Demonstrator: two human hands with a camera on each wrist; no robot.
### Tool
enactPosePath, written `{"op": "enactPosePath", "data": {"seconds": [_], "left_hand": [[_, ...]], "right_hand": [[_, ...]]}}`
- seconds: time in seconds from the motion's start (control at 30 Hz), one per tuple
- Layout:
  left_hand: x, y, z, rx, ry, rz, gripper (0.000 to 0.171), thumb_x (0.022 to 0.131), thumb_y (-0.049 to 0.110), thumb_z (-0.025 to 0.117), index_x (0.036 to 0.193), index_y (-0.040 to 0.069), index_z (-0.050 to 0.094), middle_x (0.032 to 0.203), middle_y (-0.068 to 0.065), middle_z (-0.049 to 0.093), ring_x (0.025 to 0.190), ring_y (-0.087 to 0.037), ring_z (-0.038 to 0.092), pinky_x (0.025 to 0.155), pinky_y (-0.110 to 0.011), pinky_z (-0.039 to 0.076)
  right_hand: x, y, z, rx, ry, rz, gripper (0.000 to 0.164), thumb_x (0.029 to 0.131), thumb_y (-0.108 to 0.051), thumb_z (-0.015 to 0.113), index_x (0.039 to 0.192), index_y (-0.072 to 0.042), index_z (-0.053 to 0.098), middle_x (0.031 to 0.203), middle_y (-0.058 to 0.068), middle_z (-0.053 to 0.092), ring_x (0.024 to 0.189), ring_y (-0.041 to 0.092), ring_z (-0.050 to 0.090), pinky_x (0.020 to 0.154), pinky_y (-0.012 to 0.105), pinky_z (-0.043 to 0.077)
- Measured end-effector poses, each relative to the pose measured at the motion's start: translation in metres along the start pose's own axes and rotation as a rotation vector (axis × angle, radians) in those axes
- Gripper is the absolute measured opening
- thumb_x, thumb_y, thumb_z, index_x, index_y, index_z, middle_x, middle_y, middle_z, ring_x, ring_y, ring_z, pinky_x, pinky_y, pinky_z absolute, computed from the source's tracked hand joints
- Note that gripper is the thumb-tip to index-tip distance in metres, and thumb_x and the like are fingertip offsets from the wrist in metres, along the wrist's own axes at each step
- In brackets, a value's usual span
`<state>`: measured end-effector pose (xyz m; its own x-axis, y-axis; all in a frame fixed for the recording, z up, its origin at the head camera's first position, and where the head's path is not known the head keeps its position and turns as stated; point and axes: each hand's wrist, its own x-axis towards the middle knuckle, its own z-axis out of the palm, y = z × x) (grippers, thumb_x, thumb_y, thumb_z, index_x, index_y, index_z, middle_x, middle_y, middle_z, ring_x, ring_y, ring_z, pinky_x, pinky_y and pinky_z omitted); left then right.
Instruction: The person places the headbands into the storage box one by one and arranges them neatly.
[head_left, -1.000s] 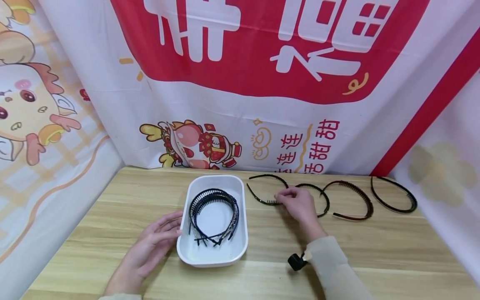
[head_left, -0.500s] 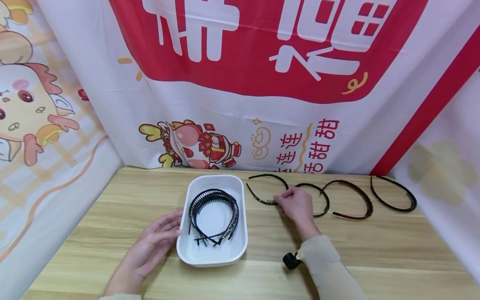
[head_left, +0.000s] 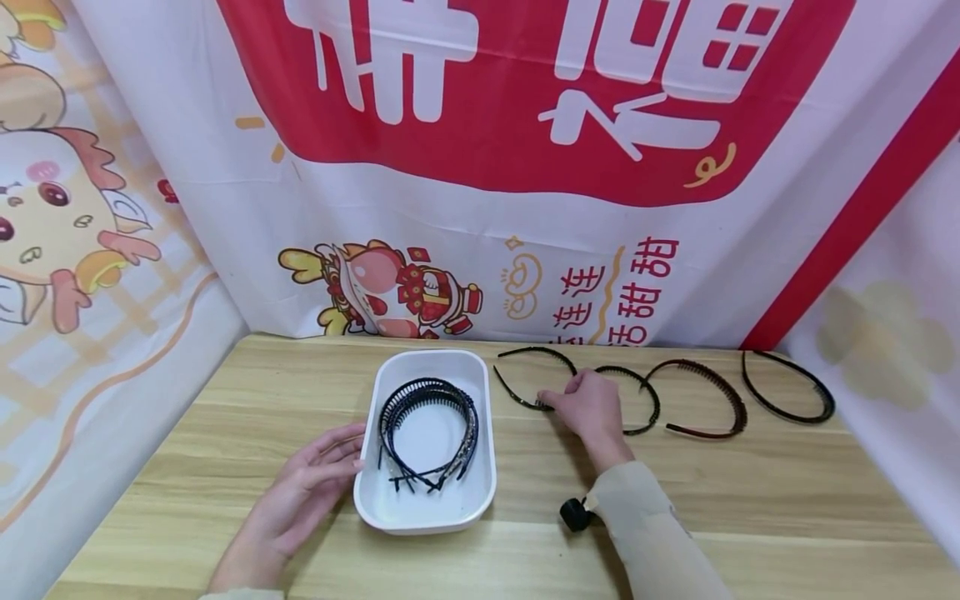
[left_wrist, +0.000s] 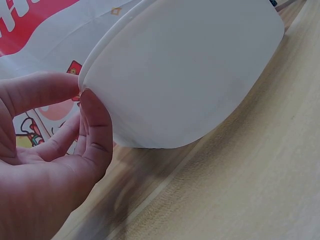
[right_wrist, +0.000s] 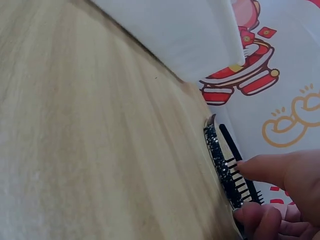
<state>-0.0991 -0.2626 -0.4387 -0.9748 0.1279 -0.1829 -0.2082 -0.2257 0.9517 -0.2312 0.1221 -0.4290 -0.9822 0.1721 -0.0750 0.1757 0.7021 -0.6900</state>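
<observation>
With right grip [head_left: 591,410] curled round headband [right_wrist: 218,155] on desk [head_left: 750,508] near tub [left_wrist: 190,75], with slight gap between thumb and index; with left grip [head_left: 307,487], pinching tub edge; better to firm pinch before lifting, ease clear of next band [head_left: 657,407], keep tub steady

Measured from its middle, the wood-grained table [head_left: 787,517] bears a white tub [head_left: 427,522] toward ten o'clock and dark headbands [head_left: 738,408] between twelve and three.
</observation>
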Motion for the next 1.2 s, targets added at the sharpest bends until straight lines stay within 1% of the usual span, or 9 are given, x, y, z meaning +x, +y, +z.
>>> {"op": "enactPosePath", "data": {"seconds": [0.17, 0.27, 0.47, 0.67, 0.9, 1.07, 1.2], "left_hand": [[0.0002, -0.0003, 0.0007, 0.003, 0.012, -0.003, 0.053, 0.098, -0.005, 0.062, 0.149, 0.009, 0.055, 0.136, -0.001, 0.069, 0.126, -0.015, 0.066, 0.110, -0.028, 0.056], [0.0004, 0.0000, 0.0016, 0.005, 0.020, -0.007, 0.054, 0.098, -0.005, 0.062, 0.149, 0.008, 0.054, 0.136, -0.001, 0.068, 0.126, -0.015, 0.066, 0.110, -0.028, 0.056], [0.0001, 0.0005, 0.0030, 0.007, 0.024, -0.011, 0.053, 0.098, -0.005, 0.062, 0.149, 0.008, 0.054, 0.136, -0.001, 0.068, 0.126, -0.015, 0.066, 0.110, -0.028, 0.056], [0.0005, 0.0004, 0.0035, 0.008, 0.023, -0.008, 0.055, 0.098, -0.004, 0.062, 0.151, 0.006, 0.052, 0.137, -0.001, 0.068, 0.127, -0.015, 0.066, 0.110, -0.028, 0.056], [0.0002, 0.0001, 0.0033, 0.012, 0.025, -0.003, 0.054, 0.098, -0.005, 0.062, 0.151, 0.005, 0.052, 0.137, -0.001, 0.068, 0.127, -0.015, 0.066, 0.110, -0.028, 0.056], [-0.0004, 0.0001, 0.0035, 0.005, 0.025, 0.003, 0.053, 0.098, -0.005, 0.062, 0.149, 0.007, 0.053, 0.136, -0.001, 0.069, 0.126, -0.015, 0.066, 0.110, -0.028, 0.056], [-0.0004, -0.0003, 0.0035, -0.005, 0.016, 0.009, 0.051, 0.098, -0.006, 0.061, 0.146, 0.009, 0.056, 0.135, 0.000, 0.069, 0.126, -0.015, 0.066, 0.110, -0.028, 0.056]], "right_hand": [[0.0020, 0.0009, -0.0004, 0.073, -0.020, 0.032, 0.039, 0.086, -0.031, 0.087, 0.103, -0.006, 0.062, 0.068, 0.006, 0.071, 0.054, 0.016, 0.066, 0.056, 0.027, 0.053], [0.0030, 0.0020, -0.0007, 0.092, -0.022, 0.037, 0.037, 0.086, -0.028, 0.085, 0.104, -0.005, 0.062, 0.064, 0.005, 0.070, 0.052, 0.015, 0.065, 0.055, 0.026, 0.053], [0.0030, 0.0033, -0.0027, 0.139, -0.045, 0.055, 0.035, 0.087, -0.022, 0.083, 0.106, -0.004, 0.060, 0.065, 0.007, 0.073, 0.052, 0.016, 0.067, 0.053, 0.025, 0.055], [0.0040, 0.0029, -0.0025, 0.197, -0.031, 0.079, 0.030, 0.087, -0.014, 0.080, 0.105, -0.003, 0.060, 0.069, 0.010, 0.074, 0.051, 0.016, 0.070, 0.052, 0.028, 0.062], [0.0038, 0.0023, -0.0006, 0.198, -0.019, 0.073, 0.031, 0.088, -0.018, 0.082, 0.103, -0.004, 0.060, 0.067, 0.010, 0.074, 0.049, 0.016, 0.069, 0.050, 0.028, 0.061], [0.0043, 0.0016, -0.0005, 0.194, -0.009, 0.049, 0.022, 0.090, -0.011, 0.078, 0.100, -0.002, 0.061, 0.066, 0.010, 0.073, 0.047, 0.014, 0.068, 0.049, 0.027, 0.060], [0.0047, 0.0030, -0.0009, 0.202, 0.002, 0.040, 0.020, 0.090, -0.011, 0.076, 0.100, -0.001, 0.062, 0.066, 0.010, 0.073, 0.047, 0.014, 0.069, 0.050, 0.027, 0.061]]}}
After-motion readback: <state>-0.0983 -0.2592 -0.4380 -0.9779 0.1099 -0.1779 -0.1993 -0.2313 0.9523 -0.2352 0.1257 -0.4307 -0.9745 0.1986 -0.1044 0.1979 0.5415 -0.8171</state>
